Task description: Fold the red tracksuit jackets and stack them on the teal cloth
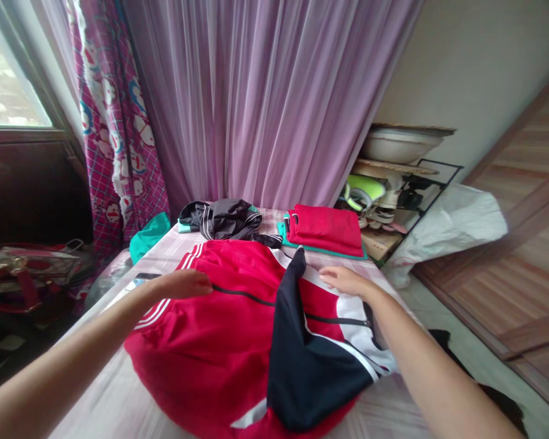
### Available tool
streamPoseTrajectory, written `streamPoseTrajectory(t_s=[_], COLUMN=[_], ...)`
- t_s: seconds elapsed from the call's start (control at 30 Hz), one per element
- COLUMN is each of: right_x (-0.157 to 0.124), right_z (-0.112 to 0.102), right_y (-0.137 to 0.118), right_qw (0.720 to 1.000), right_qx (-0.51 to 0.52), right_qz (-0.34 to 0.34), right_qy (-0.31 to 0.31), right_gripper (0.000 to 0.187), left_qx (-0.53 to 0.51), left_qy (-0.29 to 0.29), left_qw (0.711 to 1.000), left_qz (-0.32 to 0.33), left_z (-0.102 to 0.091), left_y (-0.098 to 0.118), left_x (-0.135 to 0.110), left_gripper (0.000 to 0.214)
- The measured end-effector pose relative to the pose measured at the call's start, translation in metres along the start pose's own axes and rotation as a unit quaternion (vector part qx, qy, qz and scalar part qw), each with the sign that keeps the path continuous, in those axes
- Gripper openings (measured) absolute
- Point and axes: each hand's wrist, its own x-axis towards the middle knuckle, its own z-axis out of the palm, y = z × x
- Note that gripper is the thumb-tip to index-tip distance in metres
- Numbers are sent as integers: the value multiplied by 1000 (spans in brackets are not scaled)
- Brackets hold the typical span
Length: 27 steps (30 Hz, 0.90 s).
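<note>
A red zip-up jacket (pixel 219 323) with white and navy panels lies spread across the bed, its collar end to the right and its striped hem to the left. One navy sleeve (pixel 311 360) is folded over the front and crosses the dark zipper. My left hand (pixel 190 283) is over the jacket near the hem, fingers stretched out and holding nothing visible. On the other side, my right hand (pixel 345 280) is open over the white shoulder panel, fingers pointing left. Whether either hand presses on the cloth, I cannot tell.
Behind the jacket lie a crumpled dark garment (pixel 229 218) and a folded red and teal stack (pixel 327 230). A phone (pixel 144 277) is by my left forearm. Purple curtains (pixel 265 103) hang at the back. To the right stand a shoe rack (pixel 388 207) and a white bag (pixel 457 225).
</note>
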Motion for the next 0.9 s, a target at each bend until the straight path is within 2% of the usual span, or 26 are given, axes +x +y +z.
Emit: streamPoseTrajectory(t_s=[0.07,0.13,0.23,0.3,0.43,0.53,0.6,0.67,0.73,0.8,0.9], right_x=[21,36,46,48,44,29,13,-8,-30,-50,-67], right_z=[20,31,31,25,15,10,7,5,5,8,15], right_y=[-5,-5,8,22,37,26,11,-5,-17,-24,-25], right_qw=[995,983,965,964,985,993,990,982,972,964,960], right_qx=[-74,-152,-201,-195,-142,-113,-111,-124,-156,-171,-140], right_qz=[-24,28,127,143,72,-7,-76,-138,-177,-188,-158], right_qy=[70,103,112,112,73,41,44,33,-13,-74,-185], right_gripper=[47,51,49,48,42,28,28,31,36,39,38], left_qx=[24,48,94,110,131,166,178,180,176,173,177], left_qy=[10,38,87,111,143,142,123,89,55,35,18], left_qw=[1000,998,991,986,978,971,972,977,982,984,984], left_qz=[-11,-28,-44,-50,-75,-91,-92,-75,-49,-32,-9], left_z=[-1,-4,-13,-18,-17,-6,2,5,3,-2,-13], left_y=[-1,-1,-3,-7,-20,-31,-36,-41,-44,-47,-51], left_x=[22,39,59,74,113,139,149,150,141,123,83], left_gripper=[27,35,41,44,48,53,53,43,32,28,26])
